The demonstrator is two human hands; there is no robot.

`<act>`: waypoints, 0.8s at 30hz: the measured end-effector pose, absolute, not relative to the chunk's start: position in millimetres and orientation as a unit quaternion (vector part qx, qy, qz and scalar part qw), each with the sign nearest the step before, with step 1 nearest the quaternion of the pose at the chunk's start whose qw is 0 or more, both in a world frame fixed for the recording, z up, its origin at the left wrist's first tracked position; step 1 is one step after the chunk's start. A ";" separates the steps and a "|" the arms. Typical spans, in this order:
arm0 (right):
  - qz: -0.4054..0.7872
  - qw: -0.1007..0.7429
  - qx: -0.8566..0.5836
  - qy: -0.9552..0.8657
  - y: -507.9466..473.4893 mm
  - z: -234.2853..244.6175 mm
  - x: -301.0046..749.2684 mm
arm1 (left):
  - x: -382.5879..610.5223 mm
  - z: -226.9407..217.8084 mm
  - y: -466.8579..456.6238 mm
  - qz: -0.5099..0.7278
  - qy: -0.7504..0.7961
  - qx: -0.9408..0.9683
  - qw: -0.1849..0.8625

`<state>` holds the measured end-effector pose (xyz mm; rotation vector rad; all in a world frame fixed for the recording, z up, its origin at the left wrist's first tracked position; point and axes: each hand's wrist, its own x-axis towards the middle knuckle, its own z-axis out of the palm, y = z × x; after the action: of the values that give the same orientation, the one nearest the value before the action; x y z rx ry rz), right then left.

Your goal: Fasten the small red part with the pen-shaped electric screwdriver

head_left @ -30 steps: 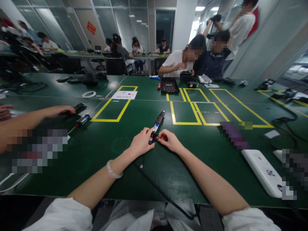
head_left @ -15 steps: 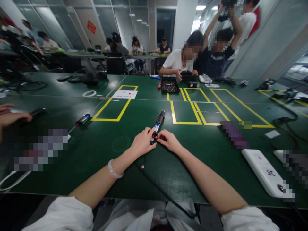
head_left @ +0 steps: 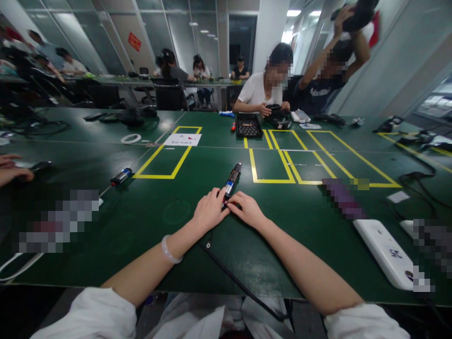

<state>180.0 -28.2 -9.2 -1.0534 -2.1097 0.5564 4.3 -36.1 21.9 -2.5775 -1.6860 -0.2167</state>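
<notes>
A black pen-shaped tool with a blue band [head_left: 232, 179] lies on the green table [head_left: 141, 221], pointing away from me. My left hand [head_left: 209, 211] curls around its near end from the left. My right hand [head_left: 247, 208] pinches the same end from the right, fingertips meeting the left hand's. A black cable [head_left: 233, 278] runs from under my hands toward the table's near edge.
A second similar tool [head_left: 121, 176] lies to the left by a yellow taped rectangle [head_left: 165, 157]. A white power strip [head_left: 384, 252] sits at the right, a black parts tray [head_left: 249, 125] farther back. Another person's hand [head_left: 12, 170] rests at the left edge; people sit across the table.
My hands have closed tighter over the tool's near end, hiding its red part. The hand at the left has pulled back with a dark object. A person at the back raised an arm.
</notes>
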 end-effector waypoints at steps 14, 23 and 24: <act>0.256 0.330 -0.417 -0.807 -25.6 -15.3 186.0 | -28.5 22.2 -7.2 -0.045 -0.591 -0.804 0.045; 0.250 0.326 -0.421 -0.809 -26.4 -11.1 187.2 | -115.5 22.0 45.7 -0.024 -0.696 -0.718 0.003; 0.249 0.324 -0.421 -0.810 -26.3 -11.0 187.0 | -126.4 21.1 50.3 -0.026 -0.706 -0.708 0.002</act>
<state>187.0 -26.3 -11.0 -1.1048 -2.1238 0.6541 -126.4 50.3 21.1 -2.2209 -2.2156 -0.0819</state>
